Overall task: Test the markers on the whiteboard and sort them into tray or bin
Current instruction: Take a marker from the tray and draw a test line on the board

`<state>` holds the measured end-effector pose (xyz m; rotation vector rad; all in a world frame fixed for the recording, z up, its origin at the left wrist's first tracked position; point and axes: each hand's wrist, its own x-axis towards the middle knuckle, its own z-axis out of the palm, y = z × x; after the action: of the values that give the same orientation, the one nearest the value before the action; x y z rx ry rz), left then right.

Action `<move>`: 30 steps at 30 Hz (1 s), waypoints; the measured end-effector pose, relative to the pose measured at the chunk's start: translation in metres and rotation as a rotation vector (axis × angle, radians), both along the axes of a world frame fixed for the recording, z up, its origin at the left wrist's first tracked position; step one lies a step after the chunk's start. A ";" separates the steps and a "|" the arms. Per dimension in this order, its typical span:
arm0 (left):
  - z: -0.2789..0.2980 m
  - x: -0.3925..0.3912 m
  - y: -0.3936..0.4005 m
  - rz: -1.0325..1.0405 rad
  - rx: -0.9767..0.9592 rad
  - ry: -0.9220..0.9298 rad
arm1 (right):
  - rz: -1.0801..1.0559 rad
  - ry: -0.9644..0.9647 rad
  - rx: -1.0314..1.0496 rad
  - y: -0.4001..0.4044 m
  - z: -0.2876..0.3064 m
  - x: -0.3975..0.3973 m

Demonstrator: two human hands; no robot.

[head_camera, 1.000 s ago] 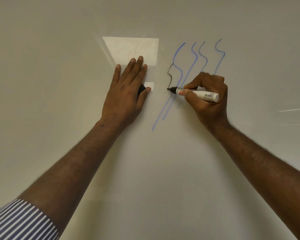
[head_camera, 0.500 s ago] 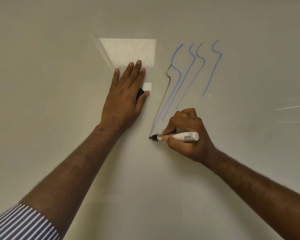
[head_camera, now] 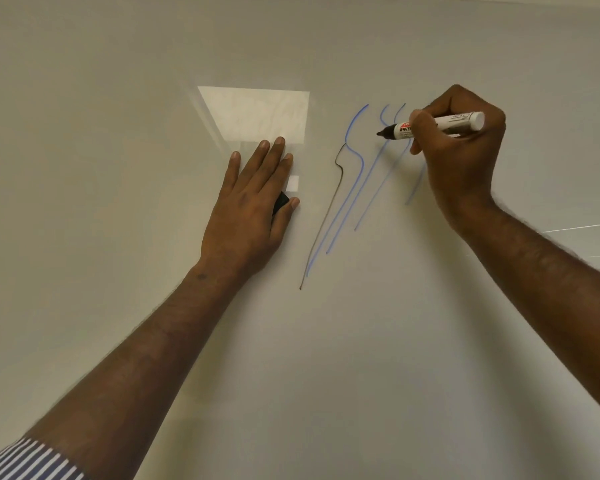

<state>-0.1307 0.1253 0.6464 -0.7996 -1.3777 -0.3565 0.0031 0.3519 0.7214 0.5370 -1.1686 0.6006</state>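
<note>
The whiteboard [head_camera: 361, 358] fills the view. My right hand [head_camera: 461, 157] grips a white marker [head_camera: 440, 124] with a black tip that points left, near the top of several blue wavy lines [head_camera: 361, 188]. A thin dark line [head_camera: 326, 216] runs down the board left of the blue ones. My left hand [head_camera: 250, 206] lies flat on the board with straight fingers. A black cap [head_camera: 280, 202] sits tucked between its thumb and palm, mostly hidden.
A bright ceiling-light reflection [head_camera: 257, 112] shines on the board above my left hand. Faint white streaks [head_camera: 582, 226] cross the board at the right edge. No tray or bin is in view.
My right hand drew the dark line down the board to its lower end, then lifted the marker back up to the top of the blue lines. My left hand stayed in place.
</note>
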 end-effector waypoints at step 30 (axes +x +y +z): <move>-0.035 0.005 -0.011 -0.153 -0.051 -0.087 | -0.320 -0.316 0.557 -0.022 -0.161 -0.004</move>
<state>-0.1260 0.1147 0.6117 -0.9438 -1.4142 -0.4819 -0.0010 0.3303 0.5607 0.7201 -1.6985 0.0724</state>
